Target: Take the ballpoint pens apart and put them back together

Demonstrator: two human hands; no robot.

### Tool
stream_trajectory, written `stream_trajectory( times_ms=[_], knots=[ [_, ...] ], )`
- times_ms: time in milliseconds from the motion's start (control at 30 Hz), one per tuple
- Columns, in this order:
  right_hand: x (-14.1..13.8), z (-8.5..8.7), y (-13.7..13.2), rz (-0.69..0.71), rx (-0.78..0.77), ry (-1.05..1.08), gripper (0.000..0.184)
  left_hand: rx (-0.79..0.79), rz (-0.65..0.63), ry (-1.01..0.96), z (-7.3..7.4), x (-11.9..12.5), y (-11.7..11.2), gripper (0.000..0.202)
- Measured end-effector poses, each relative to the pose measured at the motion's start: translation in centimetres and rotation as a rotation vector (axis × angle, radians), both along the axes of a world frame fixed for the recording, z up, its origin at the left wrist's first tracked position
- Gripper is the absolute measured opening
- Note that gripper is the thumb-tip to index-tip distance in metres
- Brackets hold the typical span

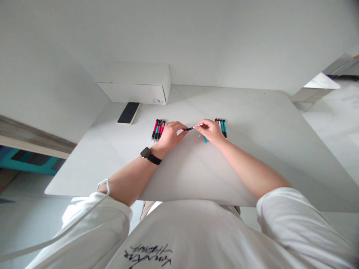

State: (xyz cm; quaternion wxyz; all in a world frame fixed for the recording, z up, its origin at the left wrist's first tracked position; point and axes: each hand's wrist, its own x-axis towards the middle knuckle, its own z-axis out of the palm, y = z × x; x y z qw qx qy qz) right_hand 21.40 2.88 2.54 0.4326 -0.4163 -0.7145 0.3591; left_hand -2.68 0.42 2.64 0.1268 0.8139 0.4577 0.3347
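My left hand [172, 134] pinches a short black pen part [189, 129] between thumb and fingertips. My right hand [211, 130] pinches a thin white pen refill [198, 126], whose end meets the black part over the middle of the table. Under my right hand a teal pen barrel [205, 139] lies on the table, partly covered. Beside my left hand is a row of red, teal and black pens [157, 130]. Another row of pens [223, 127], with teal, white and dark barrels, lies just past my right hand, partly hidden by it.
On the white table [252, 112], a white box [134, 91] stands against the wall at the back left. A phone [129, 113] lies in front of it, dark screen up. A white cable [70, 226] runs by my left sleeve. The table's front edge is close to my body.
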Motion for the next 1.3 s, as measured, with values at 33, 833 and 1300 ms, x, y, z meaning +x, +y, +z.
stream_trajectory(
  times_ms=[33, 833, 1300],
  knots=[
    [0.0, 0.1, 0.0, 0.002, 0.014, -0.02, 0.038, -0.002, -0.003, -0.004, 0.0, 0.0, 0.0, 0.019],
    [2.3, 1.7, 0.1, -0.096, 0.101, -0.939, 0.035, 0.05, 0.126, 0.236, -1.1, -0.3, -0.3, 0.022],
    [0.0, 2.9, -1.7, 0.161, 0.285, -0.436, 0.024, 0.031, -0.085, 0.092, -0.7, 0.3, -0.1, 0.017]
  ],
)
